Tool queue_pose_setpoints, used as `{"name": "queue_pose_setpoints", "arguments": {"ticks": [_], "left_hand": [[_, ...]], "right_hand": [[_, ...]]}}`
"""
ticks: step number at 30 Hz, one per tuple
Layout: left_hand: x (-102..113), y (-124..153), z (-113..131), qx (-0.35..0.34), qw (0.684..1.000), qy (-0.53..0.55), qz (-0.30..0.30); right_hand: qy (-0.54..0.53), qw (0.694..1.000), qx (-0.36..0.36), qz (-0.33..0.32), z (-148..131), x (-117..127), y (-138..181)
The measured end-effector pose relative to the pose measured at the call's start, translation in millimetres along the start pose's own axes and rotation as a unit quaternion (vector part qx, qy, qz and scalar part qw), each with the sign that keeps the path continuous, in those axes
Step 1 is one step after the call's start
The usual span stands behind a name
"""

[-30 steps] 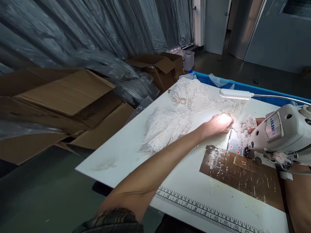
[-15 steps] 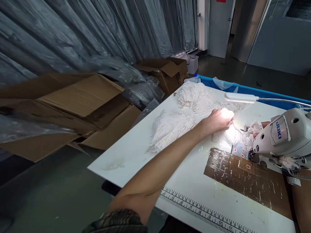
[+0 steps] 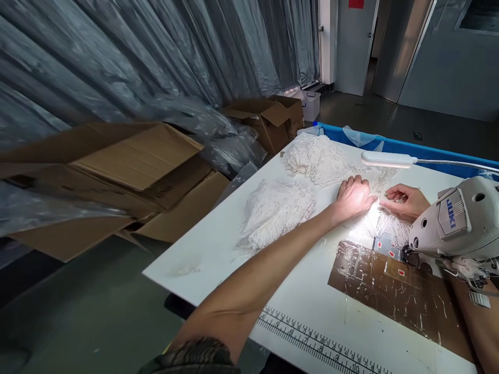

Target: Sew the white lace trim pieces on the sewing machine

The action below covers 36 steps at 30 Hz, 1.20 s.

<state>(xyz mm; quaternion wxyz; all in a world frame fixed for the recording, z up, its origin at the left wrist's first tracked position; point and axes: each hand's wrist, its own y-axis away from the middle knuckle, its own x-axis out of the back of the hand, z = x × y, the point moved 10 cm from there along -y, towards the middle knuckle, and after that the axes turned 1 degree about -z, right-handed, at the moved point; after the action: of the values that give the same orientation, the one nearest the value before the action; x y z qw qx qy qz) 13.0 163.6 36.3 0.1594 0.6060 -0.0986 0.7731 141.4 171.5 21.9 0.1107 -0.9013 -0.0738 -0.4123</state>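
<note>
My left hand point(image 3: 353, 196) rests with curled fingers on a piece of white lace point(image 3: 384, 223) lying on the white sewing table point(image 3: 218, 244), under the lamp's bright light. My right hand point(image 3: 405, 200) is just to the right of it, fingertips pinching the same lace piece behind the head of the white sewing machine point(image 3: 454, 221). Both hands meet at the lace's edge. The lace runs toward the needle area.
Two heaps of white lace point(image 3: 278, 210) point(image 3: 317, 158) lie on the table's left and far side. A gooseneck lamp point(image 3: 388, 159) hangs over the hands. Brown tape patch point(image 3: 393, 291) and a printed ruler point(image 3: 312, 340) mark the table front. Cardboard boxes point(image 3: 128, 171) stand left.
My left hand slid left and back along the lace. My right hand came out from behind the machine head and now meets the left hand on the lace.
</note>
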Motion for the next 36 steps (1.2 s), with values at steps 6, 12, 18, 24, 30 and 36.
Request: {"name": "queue_pose_setpoints", "arguments": {"ticks": [6,12,18,24,30,36], "left_hand": [[1,3,-2,-0.009,1.0,0.018,-0.023],[2,3,-3,-0.009,0.999,0.051,-0.014],[2,2,-1,-0.014,0.999,0.034,-0.008],[8,0,4,-0.04,0.999,0.019,0.023],[-1,4,21,-0.101,0.994,0.031,-0.02],[-5,7,23,-0.099,0.994,0.008,-0.049]], "right_hand": [[0.037,0.998,0.019,-0.041,8,-12,-7],[0.042,0.998,-0.013,-0.045,33,-11,-10],[0.025,0.999,-0.023,-0.021,31,-7,-10],[0.006,1.0,-0.027,-0.014,28,-6,-10],[-0.005,0.999,-0.033,-0.012,29,-6,-10],[-0.012,0.999,-0.037,0.017,28,-4,-6]]}}
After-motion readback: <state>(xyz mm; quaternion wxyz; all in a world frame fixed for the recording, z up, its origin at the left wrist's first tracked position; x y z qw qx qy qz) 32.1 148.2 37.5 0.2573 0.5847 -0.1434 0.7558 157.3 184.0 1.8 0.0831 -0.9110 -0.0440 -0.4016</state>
